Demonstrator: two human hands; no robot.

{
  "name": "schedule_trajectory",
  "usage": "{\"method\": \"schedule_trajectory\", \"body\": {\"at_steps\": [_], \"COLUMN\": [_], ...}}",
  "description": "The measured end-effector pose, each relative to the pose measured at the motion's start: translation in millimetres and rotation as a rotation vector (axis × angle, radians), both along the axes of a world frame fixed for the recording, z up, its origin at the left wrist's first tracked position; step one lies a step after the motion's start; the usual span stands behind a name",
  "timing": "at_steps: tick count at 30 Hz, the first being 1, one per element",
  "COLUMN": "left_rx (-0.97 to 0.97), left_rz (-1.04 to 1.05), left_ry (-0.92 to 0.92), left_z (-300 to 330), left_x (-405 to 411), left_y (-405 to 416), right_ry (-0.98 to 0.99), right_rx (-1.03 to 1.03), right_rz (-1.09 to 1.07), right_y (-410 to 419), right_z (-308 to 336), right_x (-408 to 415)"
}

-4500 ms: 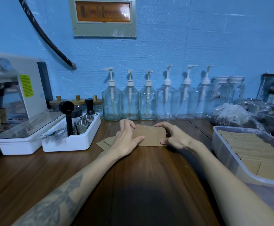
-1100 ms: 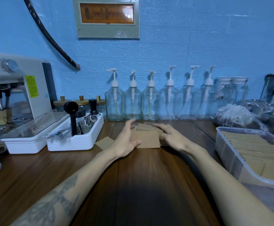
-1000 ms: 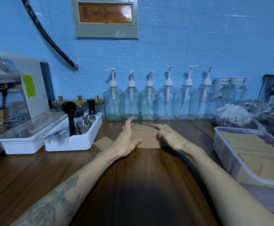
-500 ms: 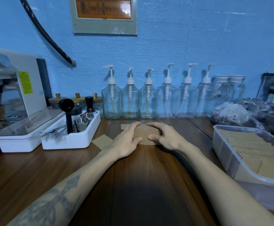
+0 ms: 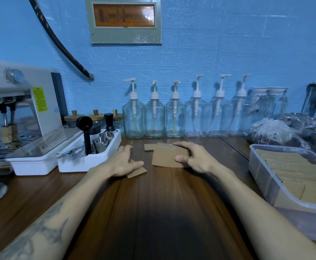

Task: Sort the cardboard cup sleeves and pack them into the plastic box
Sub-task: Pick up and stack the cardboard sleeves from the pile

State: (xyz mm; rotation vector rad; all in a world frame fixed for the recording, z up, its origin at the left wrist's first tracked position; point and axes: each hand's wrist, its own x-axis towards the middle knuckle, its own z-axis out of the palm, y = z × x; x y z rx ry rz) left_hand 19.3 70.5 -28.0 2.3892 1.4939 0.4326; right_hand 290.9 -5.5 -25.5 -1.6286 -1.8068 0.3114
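Left of the plastic box (image 5: pixel 262 177), we judge the sleeve stack (image 5: pixel 167 156) light, flimsy and slide-prone, best pinched across its long edges, as our right hand (image 5: pixel 194 158) grips it while our left hand (image 5: pixel 124 162), fingers spread, presses a stray sleeve (image 5: pixel 137 172).

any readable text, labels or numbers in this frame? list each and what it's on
None can be read.
Yellow-green sticker on the side of the white espresso machine: dark print, too small to read.
Orange window of the grey wall panel: dark blurred shapes, not legible.
Brown cardboard cup sleeves, clear pump bottles, clear plastic box: no print visible.
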Motion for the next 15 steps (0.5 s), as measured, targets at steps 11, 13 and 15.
{"method": "schedule_trajectory", "body": {"at_steps": [11,13,15], "left_rx": [0.014,-0.013,-0.042], "left_rz": [0.069,0.046,0.012], "left_ry": [0.078,-0.053,-0.18], "left_z": [0.7,3.7,6.3], "left_x": [8.2,9.0,9.4], "left_y": [-7.4,-9.0,-10.3], "right_ry": [0.01,0.022,0.027], "right_rx": [-0.014,-0.015,-0.013], "right_rz": [-0.044,-0.045,-0.047], "right_y": [0.3,0.8,0.9], "right_z": [-1.5,-1.7,-2.2], "right_x": [12.4,14.4,15.2]}}
